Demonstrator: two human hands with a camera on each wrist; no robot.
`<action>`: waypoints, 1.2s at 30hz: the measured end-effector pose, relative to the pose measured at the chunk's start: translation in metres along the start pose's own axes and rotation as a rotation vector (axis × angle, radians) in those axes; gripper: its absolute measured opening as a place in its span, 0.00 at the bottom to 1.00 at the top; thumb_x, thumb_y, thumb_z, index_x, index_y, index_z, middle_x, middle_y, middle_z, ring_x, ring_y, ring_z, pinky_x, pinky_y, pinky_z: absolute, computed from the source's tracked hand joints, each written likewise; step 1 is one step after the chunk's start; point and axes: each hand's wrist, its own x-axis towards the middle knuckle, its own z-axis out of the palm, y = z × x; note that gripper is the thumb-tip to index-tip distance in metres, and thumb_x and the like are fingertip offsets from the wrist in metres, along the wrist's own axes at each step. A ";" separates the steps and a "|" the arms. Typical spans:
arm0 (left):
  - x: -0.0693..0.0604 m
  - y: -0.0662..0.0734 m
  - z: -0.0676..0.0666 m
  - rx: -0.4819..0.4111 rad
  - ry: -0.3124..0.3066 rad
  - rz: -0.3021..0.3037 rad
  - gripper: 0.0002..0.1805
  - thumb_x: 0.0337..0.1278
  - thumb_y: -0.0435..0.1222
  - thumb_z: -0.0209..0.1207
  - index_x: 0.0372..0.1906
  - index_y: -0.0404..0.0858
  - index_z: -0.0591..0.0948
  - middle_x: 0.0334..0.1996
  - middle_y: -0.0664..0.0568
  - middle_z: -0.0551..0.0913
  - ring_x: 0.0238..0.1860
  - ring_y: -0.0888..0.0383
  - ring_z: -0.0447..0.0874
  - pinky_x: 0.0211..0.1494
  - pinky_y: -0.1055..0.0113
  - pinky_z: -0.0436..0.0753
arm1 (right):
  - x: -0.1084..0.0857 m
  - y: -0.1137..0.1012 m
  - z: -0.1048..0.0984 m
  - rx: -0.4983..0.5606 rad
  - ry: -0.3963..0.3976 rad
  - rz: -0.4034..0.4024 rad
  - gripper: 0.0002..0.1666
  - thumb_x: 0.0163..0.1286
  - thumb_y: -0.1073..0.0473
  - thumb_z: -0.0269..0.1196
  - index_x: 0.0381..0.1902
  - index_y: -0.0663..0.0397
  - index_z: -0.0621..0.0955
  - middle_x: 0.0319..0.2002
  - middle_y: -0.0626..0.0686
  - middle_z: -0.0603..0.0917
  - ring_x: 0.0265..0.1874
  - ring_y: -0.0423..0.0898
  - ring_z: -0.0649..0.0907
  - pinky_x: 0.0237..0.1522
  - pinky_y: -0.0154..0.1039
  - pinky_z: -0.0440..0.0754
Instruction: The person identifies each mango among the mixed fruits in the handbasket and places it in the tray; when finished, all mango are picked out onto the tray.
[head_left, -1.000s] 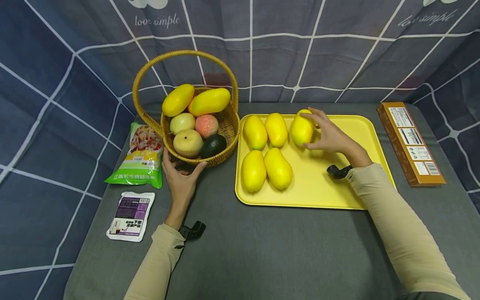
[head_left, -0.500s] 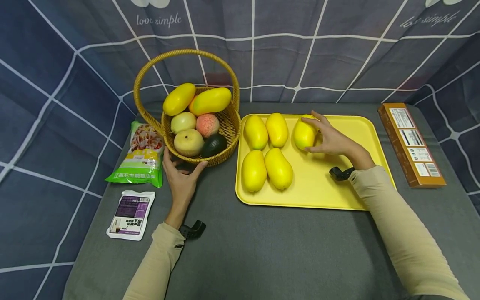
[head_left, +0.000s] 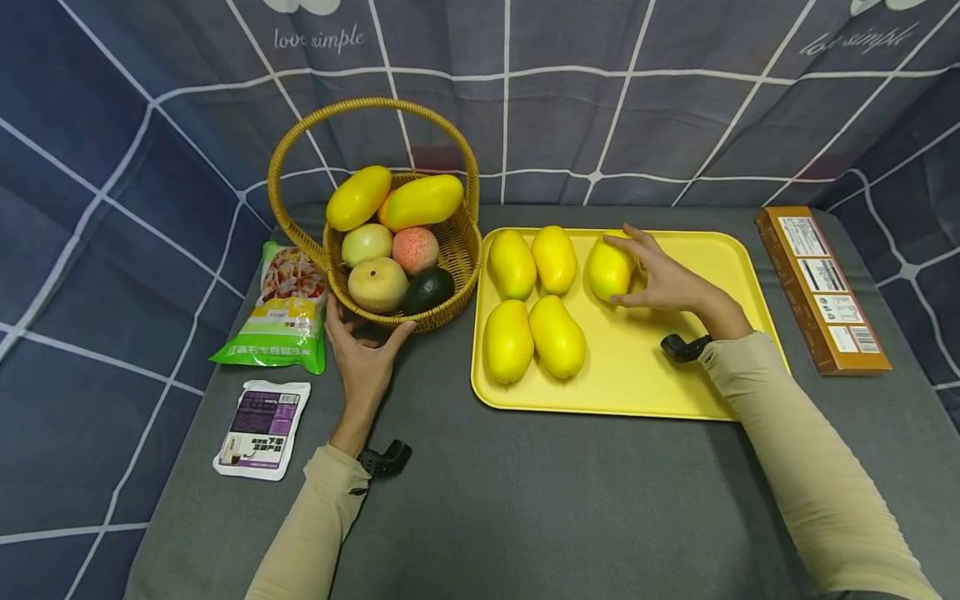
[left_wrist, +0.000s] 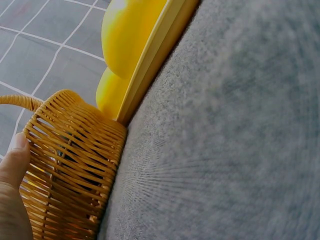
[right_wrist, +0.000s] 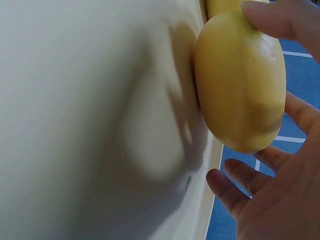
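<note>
Near the tray's back edge, my right hand (head_left: 663,275) has thumb and fingertips around a yellow mango (head_left: 609,268). In the right wrist view the thumb (right_wrist: 270,20) touches one end of that mango (right_wrist: 240,85), with other fingers spread near the far end. Several more mangoes (head_left: 557,337) lie in rows on the yellow tray (head_left: 637,392). My left hand (head_left: 363,358) holds the front of a wicker basket (head_left: 457,304) between thumb and fingers; some fingers are hidden. Inside it are two mangoes (head_left: 423,202), an avocado (head_left: 427,290) and other round fruits.
Left of the basket lies a green and yellow food bag (head_left: 281,317), with a white and purple pouch (head_left: 262,431) in front of it. A brown box (head_left: 821,292) stands right of the tray. A grid-patterned curtain (head_left: 555,125) closes off the back and sides.
The mango at my right hand and the hand itself have shifted slightly toward the front and right of the tray, then stayed almost still. My left hand and the basket keep their place.
</note>
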 end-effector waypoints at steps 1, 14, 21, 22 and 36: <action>0.000 0.000 0.000 -0.001 -0.001 0.001 0.63 0.42 0.45 0.76 0.79 0.52 0.46 0.73 0.53 0.55 0.56 0.59 0.67 0.42 0.71 0.72 | 0.000 0.000 0.000 0.001 -0.002 -0.001 0.57 0.55 0.60 0.75 0.77 0.49 0.57 0.78 0.61 0.37 0.76 0.63 0.42 0.68 0.72 0.49; 0.001 -0.002 -0.001 -0.016 -0.002 0.017 0.63 0.43 0.44 0.76 0.79 0.48 0.45 0.73 0.51 0.55 0.56 0.56 0.67 0.41 0.73 0.72 | 0.001 -0.005 0.001 -0.008 -0.026 -0.001 0.59 0.53 0.59 0.76 0.77 0.50 0.56 0.78 0.60 0.35 0.76 0.63 0.41 0.68 0.72 0.48; 0.001 -0.002 -0.001 -0.012 -0.002 0.014 0.63 0.43 0.41 0.76 0.79 0.46 0.45 0.73 0.49 0.55 0.57 0.53 0.68 0.41 0.69 0.73 | 0.004 -0.017 -0.003 -0.073 0.011 -0.024 0.58 0.55 0.55 0.75 0.78 0.40 0.56 0.79 0.57 0.36 0.76 0.63 0.42 0.66 0.75 0.48; 0.001 0.000 -0.001 -0.014 -0.003 0.012 0.63 0.43 0.40 0.76 0.79 0.45 0.45 0.73 0.48 0.54 0.57 0.52 0.67 0.42 0.67 0.73 | 0.005 -0.021 -0.004 -0.083 0.025 -0.041 0.57 0.55 0.55 0.75 0.78 0.39 0.56 0.79 0.57 0.37 0.76 0.63 0.42 0.66 0.75 0.47; -0.008 0.041 -0.005 -0.033 -0.021 0.002 0.59 0.46 0.33 0.74 0.77 0.33 0.47 0.71 0.33 0.54 0.58 0.36 0.66 0.43 0.52 0.71 | 0.052 -0.126 0.026 -0.131 0.066 -0.391 0.50 0.57 0.49 0.73 0.74 0.44 0.64 0.77 0.54 0.55 0.75 0.56 0.55 0.71 0.62 0.55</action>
